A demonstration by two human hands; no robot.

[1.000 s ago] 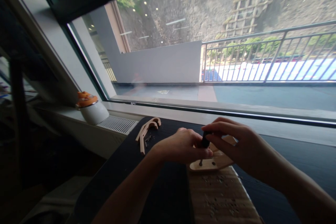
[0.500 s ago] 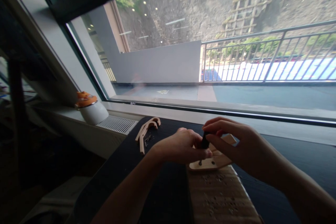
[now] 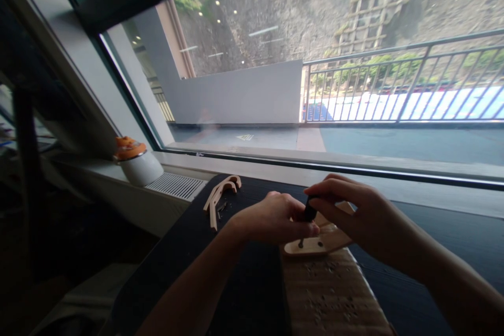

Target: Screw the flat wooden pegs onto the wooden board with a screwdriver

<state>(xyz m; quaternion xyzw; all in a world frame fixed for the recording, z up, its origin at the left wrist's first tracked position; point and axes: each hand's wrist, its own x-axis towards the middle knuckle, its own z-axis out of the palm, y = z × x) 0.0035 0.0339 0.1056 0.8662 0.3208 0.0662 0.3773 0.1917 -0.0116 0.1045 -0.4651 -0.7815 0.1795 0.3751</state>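
The left hand (image 3: 275, 220) is curled closed at the near-left edge of a flat wooden piece (image 3: 319, 244), its thumb up against the lower part of a small screwdriver (image 3: 309, 213). Whatever lies under its fingers is hidden. The right hand (image 3: 362, 215) pinches the screwdriver's black handle from above with its fingertips. The tool stands nearly upright, its tip down at a hole in the wooden piece. That piece rests across the far edge of a cardboard sheet (image 3: 331, 294) littered with small chips. Both hands cover much of the wood's far side.

To the left, well apart, curved wooden strips (image 3: 218, 195) lie on the table (image 3: 244, 283), with a few small dark screws (image 3: 221, 208) just beside them. Farther left, a white container with an orange lid (image 3: 136, 164) sits on the window sill next to a vent grille (image 3: 175, 186).

The table is dark and matte and is pushed up to a wide window (image 3: 275, 63). Through the glass show a grey terrace, a metal railing (image 3: 401, 84) and a rocky slope
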